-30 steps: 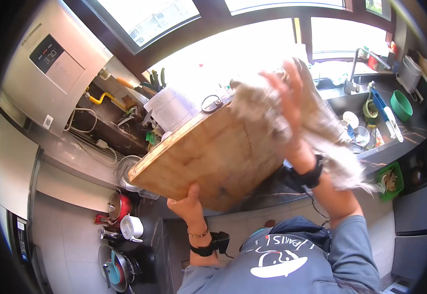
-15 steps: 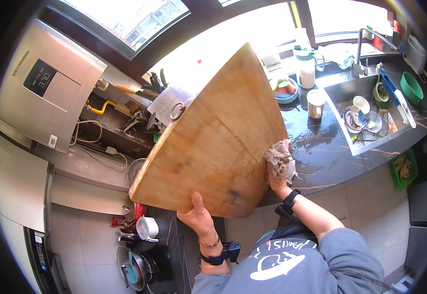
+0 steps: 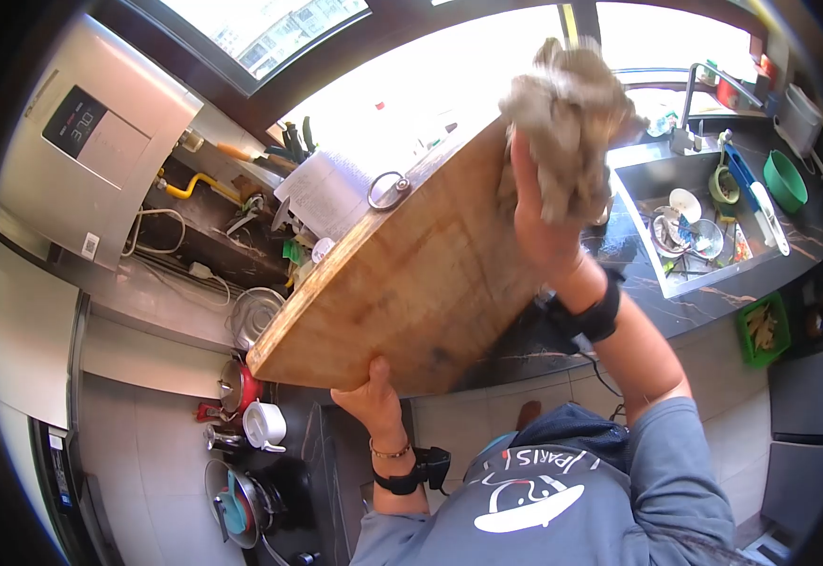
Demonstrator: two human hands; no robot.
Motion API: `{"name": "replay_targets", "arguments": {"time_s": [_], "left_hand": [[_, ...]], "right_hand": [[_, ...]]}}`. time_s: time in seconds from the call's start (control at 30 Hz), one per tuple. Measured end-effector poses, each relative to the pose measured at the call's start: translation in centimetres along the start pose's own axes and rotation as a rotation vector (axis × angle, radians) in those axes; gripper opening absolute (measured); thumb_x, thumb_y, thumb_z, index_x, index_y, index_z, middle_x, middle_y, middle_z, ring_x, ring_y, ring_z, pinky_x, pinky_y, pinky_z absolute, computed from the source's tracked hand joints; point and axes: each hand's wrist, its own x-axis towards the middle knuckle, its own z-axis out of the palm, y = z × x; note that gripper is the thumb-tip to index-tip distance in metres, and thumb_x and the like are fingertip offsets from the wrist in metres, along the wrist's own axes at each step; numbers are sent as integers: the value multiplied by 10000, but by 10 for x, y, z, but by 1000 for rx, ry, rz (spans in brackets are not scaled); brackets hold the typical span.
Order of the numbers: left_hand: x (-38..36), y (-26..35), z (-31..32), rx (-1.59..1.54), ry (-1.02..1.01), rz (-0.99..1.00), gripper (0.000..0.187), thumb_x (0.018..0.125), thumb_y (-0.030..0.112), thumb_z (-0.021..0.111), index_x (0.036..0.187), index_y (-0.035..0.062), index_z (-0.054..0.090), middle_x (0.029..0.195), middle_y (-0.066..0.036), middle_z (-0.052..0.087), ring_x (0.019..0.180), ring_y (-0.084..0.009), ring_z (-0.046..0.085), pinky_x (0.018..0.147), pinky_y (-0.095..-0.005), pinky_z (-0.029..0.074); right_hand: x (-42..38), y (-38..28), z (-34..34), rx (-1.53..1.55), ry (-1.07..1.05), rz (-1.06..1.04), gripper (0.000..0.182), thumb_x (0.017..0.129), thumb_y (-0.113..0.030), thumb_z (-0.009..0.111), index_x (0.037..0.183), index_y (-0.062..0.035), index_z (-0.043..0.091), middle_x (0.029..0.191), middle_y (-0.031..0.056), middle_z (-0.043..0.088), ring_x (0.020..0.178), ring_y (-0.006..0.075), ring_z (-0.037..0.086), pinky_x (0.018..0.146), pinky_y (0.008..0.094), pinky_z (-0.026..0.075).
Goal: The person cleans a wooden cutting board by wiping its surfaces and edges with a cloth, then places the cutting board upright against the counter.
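Note:
A large wooden cutting board (image 3: 411, 283) with a metal ring near its far edge is held up at a tilt in front of me. My left hand (image 3: 369, 401) grips its near lower edge from below. My right hand (image 3: 544, 222) holds a crumpled grey-brown cloth (image 3: 567, 118) pressed against the board's upper right corner.
A sink (image 3: 704, 231) full of dishes sits at the right, with a faucet (image 3: 690, 99) and a green bowl (image 3: 784, 179) beyond it. Dark stone counter (image 3: 638, 307) lies beneath. A water heater (image 3: 91, 132) hangs at the left; pots (image 3: 242, 396) stand low left.
My right hand has swept the cloth from the board's lower right edge up to its top right corner. The board has tipped back to a flatter angle.

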Motion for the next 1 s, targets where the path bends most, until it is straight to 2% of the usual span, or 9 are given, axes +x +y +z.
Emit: {"name": "replay_targets", "arguments": {"time_s": [0.2, 0.3, 0.4, 0.43, 0.6, 0.63, 0.7, 0.9, 1.0], "left_hand": [[3, -1, 2, 54, 23, 13, 584, 797, 411, 742, 1054, -87, 578, 1014, -75, 617, 902, -148, 564, 798, -288, 457], [11, -2, 4, 47, 86, 41, 564, 712, 402, 818, 935, -79, 628, 883, -58, 647, 817, -144, 580, 758, -293, 465], [20, -3, -4, 71, 71, 10, 589, 692, 419, 827, 929, -80, 625, 895, -59, 646, 808, -149, 579, 755, -302, 470], [20, -1, -6, 70, 69, 4, 589, 692, 419, 827, 929, -80, 625, 895, -59, 646, 808, -149, 579, 755, -302, 470], [23, 3, -18, 57, 105, 55, 605, 689, 422, 825, 940, -89, 622, 895, -57, 644, 808, -148, 584, 740, -308, 476], [22, 2, -22, 59, 102, 56, 605, 689, 422, 825, 940, -89, 622, 895, -57, 644, 808, -148, 584, 740, -308, 476], [18, -2, -30, 192, 104, 121, 658, 736, 502, 762, 1005, -75, 597, 933, -80, 632, 826, -166, 586, 747, -290, 475], [-4, 17, -9, 319, 124, 240, 828, 664, 629, 745, 1058, -84, 596, 949, -115, 652, 882, -227, 627, 845, -376, 481], [-7, 17, -8, 228, -225, 381, 423, 776, 393, 709, 904, 10, 584, 847, -113, 684, 841, -236, 670, 960, -412, 434]], "right_hand": [[7, 43, -25, -275, -169, -214, 269, 864, -70, 625, 1132, -51, 643, 1113, 117, 633, 1088, 260, 564, 946, 374, 400], [0, 47, -46, 324, -200, 381, 255, 878, -54, 597, 1129, -44, 639, 1108, 124, 626, 1063, 238, 574, 915, 332, 428], [-8, 69, -63, 422, -198, 542, 234, 876, -51, 602, 1106, -31, 640, 1105, 105, 625, 1028, 195, 583, 899, 309, 437], [-28, 89, -65, 156, -299, 317, 233, 870, -59, 617, 1098, -15, 635, 1100, 95, 628, 1027, 181, 580, 895, 305, 439], [-97, 126, -63, 425, -547, 878, 331, 867, -111, 652, 1171, 3, 586, 1177, 110, 609, 1087, 180, 553, 925, 314, 427], [-109, 134, -66, 426, -546, 881, 331, 867, -111, 652, 1171, 3, 586, 1177, 110, 609, 1087, 180, 553, 925, 314, 427], [-130, 153, -78, 532, -366, 1263, 404, 851, -151, 691, 1206, -10, 559, 1186, 102, 607, 1098, 177, 546, 943, 327, 424], [-119, 219, -117, 499, -256, 1360, 406, 823, -161, 727, 1180, -39, 577, 1124, 52, 626, 1008, 164, 580, 888, 318, 464], [-82, 197, -140, 646, -321, 1374, 333, 873, -139, 665, 1180, -40, 582, 1134, 49, 620, 997, 141, 587, 844, 291, 492]]}}
